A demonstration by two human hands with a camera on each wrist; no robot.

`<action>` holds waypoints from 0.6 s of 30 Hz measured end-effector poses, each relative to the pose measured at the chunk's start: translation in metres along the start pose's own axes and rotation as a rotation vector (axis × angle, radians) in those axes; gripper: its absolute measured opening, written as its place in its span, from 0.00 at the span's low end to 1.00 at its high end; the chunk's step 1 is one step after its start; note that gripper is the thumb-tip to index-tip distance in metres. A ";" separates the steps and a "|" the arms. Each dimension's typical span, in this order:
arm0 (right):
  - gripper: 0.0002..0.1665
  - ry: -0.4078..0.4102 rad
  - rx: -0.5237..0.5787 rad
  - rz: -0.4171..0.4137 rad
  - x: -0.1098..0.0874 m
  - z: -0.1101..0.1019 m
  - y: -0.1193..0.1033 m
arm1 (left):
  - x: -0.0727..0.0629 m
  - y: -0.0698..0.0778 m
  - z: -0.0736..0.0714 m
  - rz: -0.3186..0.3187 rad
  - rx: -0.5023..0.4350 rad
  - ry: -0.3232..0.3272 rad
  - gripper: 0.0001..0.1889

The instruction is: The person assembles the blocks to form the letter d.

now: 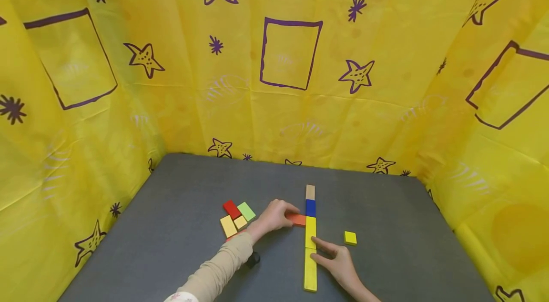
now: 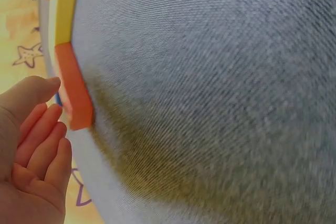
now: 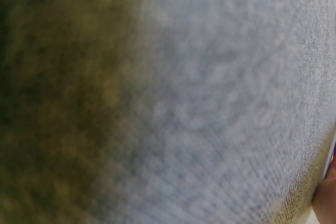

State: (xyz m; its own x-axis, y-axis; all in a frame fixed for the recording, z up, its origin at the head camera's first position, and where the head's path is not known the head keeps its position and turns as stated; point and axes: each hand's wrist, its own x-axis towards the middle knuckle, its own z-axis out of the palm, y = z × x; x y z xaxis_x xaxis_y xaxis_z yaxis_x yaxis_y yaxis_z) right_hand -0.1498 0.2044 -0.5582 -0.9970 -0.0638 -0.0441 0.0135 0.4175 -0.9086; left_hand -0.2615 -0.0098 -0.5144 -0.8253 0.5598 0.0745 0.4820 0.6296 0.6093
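Note:
A row of blocks runs away from me: a near yellow block [image 1: 310, 273], a far yellow block [image 1: 310, 228], a blue block [image 1: 310, 207] and a plain wood-coloured block [image 1: 310, 192]. An orange block [image 1: 298, 219] meets the row's left side, beside the far yellow block. My left hand [image 1: 273, 216] pinches its outer end; in the left wrist view the thumb lies against the orange block [image 2: 76, 90]. My right hand [image 1: 339, 261] touches the row's right edge, index finger on the far yellow block, thumb on the near one.
Left of the row lie a red block [image 1: 232, 209], a light green block [image 1: 246, 211] and two pale yellow blocks [image 1: 228, 226], with another red piece partly hidden by the left arm. A yellow cube [image 1: 350, 238] stands at right. Yellow curtains surround the dark grey table [image 1: 403, 226].

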 end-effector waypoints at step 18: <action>0.28 -0.003 -0.003 -0.034 0.000 -0.003 0.003 | -0.038 -0.045 -0.081 -0.072 -0.238 0.092 0.19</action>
State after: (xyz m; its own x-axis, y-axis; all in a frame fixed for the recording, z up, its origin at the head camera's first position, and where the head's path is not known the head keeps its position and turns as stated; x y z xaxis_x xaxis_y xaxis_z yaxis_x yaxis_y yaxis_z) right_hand -0.1502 0.2079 -0.5596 -0.9966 -0.0806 -0.0140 -0.0211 0.4181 -0.9081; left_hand -0.2754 -0.1027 -0.4810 -0.8834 0.4600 0.0895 0.3477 0.5153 0.7833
